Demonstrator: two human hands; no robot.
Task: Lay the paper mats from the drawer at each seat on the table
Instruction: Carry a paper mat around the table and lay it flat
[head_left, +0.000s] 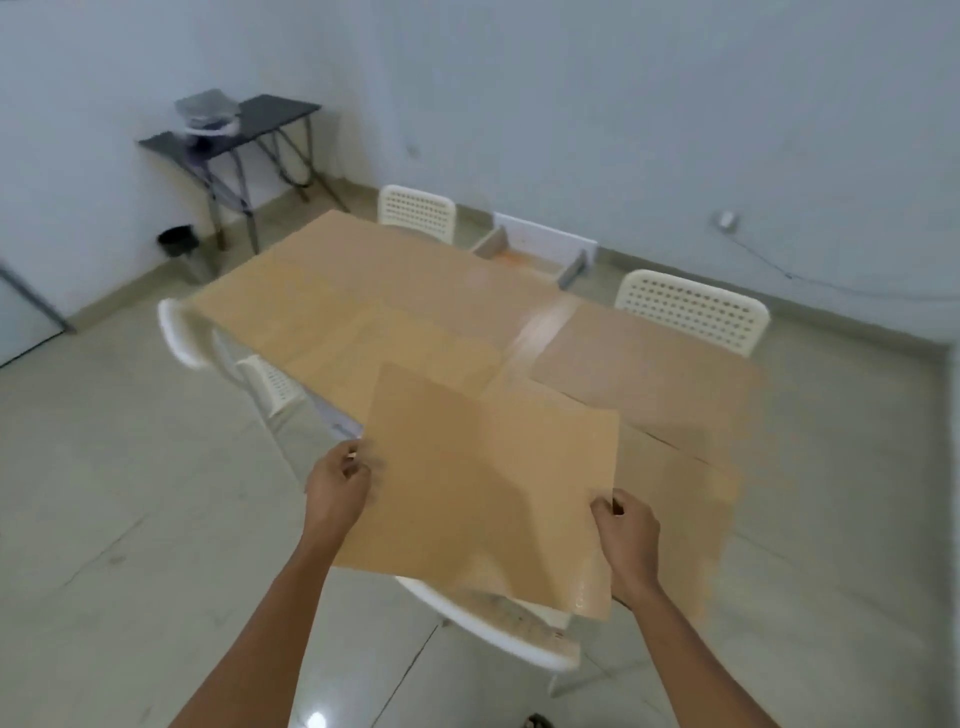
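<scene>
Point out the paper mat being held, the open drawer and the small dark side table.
paper mat (483, 483), head view, middle of the sheet.
open drawer (543, 240), head view, white front panel.
dark side table (270, 117), head view, bare top.

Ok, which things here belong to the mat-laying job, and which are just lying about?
Job:
brown paper mat held in both hands
left hand
right hand
brown paper mat lying on the table
wooden table
white perforated chairs

Lying about:
dark folding side table
black bin

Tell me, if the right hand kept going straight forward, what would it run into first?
Probably the table edge just beyond the right hand, which grips the paper mat; depth is hard to judge.
</scene>
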